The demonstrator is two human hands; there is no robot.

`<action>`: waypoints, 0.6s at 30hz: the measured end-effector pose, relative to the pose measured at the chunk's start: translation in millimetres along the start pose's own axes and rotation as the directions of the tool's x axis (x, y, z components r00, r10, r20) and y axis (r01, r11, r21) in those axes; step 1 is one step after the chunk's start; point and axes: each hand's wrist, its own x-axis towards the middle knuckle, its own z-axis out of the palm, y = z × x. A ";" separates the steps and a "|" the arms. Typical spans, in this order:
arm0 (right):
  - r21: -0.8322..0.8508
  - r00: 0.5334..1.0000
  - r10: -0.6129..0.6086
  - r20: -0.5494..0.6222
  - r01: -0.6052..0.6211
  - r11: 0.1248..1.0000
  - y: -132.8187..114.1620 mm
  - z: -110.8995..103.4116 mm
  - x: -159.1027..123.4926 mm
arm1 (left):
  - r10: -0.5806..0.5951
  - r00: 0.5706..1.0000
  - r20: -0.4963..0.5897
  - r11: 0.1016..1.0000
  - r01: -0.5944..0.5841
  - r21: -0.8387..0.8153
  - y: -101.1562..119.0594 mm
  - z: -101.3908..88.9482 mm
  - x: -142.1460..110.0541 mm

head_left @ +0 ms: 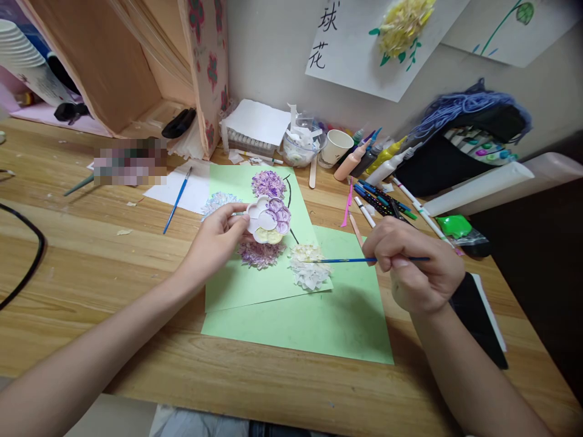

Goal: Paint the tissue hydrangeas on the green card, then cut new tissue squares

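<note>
My left hand (226, 229) is closed on the edge of a white flower-shaped paint palette (259, 212), whose wells hold purple and pale yellow paint. It is held above the green paper (246, 285). In my right hand (412, 264) is a thin blue paintbrush (350, 260), lying nearly level, its tip at a white paper flower (312, 276) with yellowish upper petals. A purple flower (268, 185) sits above the palette, a mauve one (259, 255) is partly hidden below it, and a pale blue one (221, 203) shows behind my left hand. A dark stem line runs down the paper.
Another blue paintbrush (177, 200) lies on white paper at the left. Behind are a plastic bowl of scraps (303, 145), a paper cup (336, 149), paint bottles (353, 162) and several pens (382, 203). A peach-coloured box (204, 79) stands back left; a black pouch (432, 158) is back right.
</note>
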 end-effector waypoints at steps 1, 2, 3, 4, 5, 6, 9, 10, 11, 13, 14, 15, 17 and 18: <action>0.005 1.000 -0.008 -0.012 0.008 1.000 0.2 0.0 0.0 | 0.000 1.000 0.000 1.000 0.000 0.001 -0.1 -0.1 0.0; 0.004 1.000 -0.008 -0.017 0.009 1.000 0.3 -0.1 0.0 | -0.001 1.000 0.001 1.000 0.001 0.003 -0.1 -0.2 0.0; -0.003 1.000 -0.002 -0.010 0.002 1.000 0.3 -0.1 0.0 | -0.002 1.000 0.001 1.000 0.002 0.003 -0.2 -0.3 0.0; -0.010 1.000 0.009 0.004 -0.009 1.000 0.2 -0.1 -0.1 | -0.002 1.000 0.001 1.000 0.002 0.002 -0.2 -0.4 0.0; -0.015 1.000 0.022 0.021 -0.022 1.000 0.1 -0.3 -0.2 | -0.001 1.000 0.002 1.000 0.001 0.002 -0.2 -0.5 0.0; -0.015 0.999 0.028 0.024 -0.027 1.000 -0.1 -0.4 -0.4 | 0.000 1.000 0.003 1.000 0.000 0.003 -0.1 -0.5 -0.1; -0.006 1.000 0.010 -0.027 -0.010 1.000 -0.9 -0.8 -0.6 | 0.001 1.000 0.003 1.000 -0.001 0.006 0.1 -0.4 -0.2; -0.005 0.999 0.002 -0.037 -0.002 1.000 -1.1 -0.8 -0.5 | 0.000 1.000 0.004 1.000 0.000 0.007 0.0 -0.3 -0.1; -0.006 0.999 -0.003 -0.032 0.002 1.000 -1.3 -0.8 -0.4 | -0.001 1.000 0.004 1.000 0.001 0.008 -0.2 -0.2 0.0; -0.011 1.000 -0.005 0.012 0.005 1.000 -1.4 -0.5 0.1 | 0.003 1.000 0.006 1.000 -0.003 0.007 -0.9 -0.1 0.4; -0.012 1.000 -0.011 0.024 0.011 1.000 -1.4 -0.3 0.2 | 0.005 1.000 0.007 1.000 -0.005 0.007 -1.3 -0.1 0.7; -0.011 1.000 -0.016 0.019 0.016 1.000 -1.3 -0.2 0.4 | 0.007 1.000 0.008 1.000 -0.007 0.006 -1.7 -0.2 0.9; -0.004 0.999 -0.029 -0.046 0.029 1.000 -1.2 -0.1 0.4 | 0.008 1.000 0.005 1.000 -0.008 0.005 -2.2 -0.4 1.4; -0.001 0.997 -0.032 -0.071 0.032 0.999 -1.1 -0.2 0.4 | 0.007 1.000 0.002 1.000 -0.007 0.006 -2.2 -0.5 1.5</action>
